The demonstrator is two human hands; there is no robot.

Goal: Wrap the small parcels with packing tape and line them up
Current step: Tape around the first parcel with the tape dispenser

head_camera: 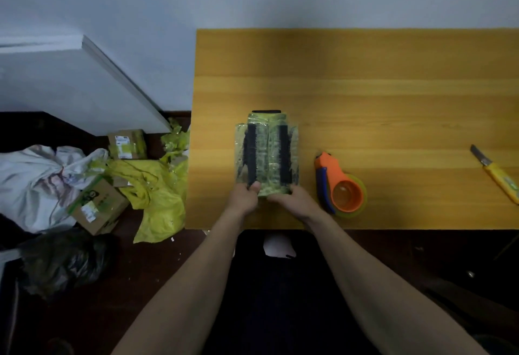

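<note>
On the table: a wooden table stands against a pale wall, and a person sits at its near edge.
Parcel: one small parcel, covered in glossy yellow-green tape with two dark strips running lengthwise, lies flat near the table's left side.
Left hand: the left hand pinches the parcel's near left corner, thumb on top.
Right hand: the right hand holds the near right corner, fingers curled at the edge; how firmly, I cannot tell.
Tape: an orange tape dispenser lies just right of the parcel, untouched.
Knife: a yellow utility knife, blade out, lies well apart at the far right.
Floor: cardboard boxes, yellow wrapping scraps and a black bag lie beside the table.
Risk: loose clear tape edges flare at the parcel's sides, so they may crease or stick to the table when it is turned.
Risk: the exposed blade could nick a reaching hand.
</note>
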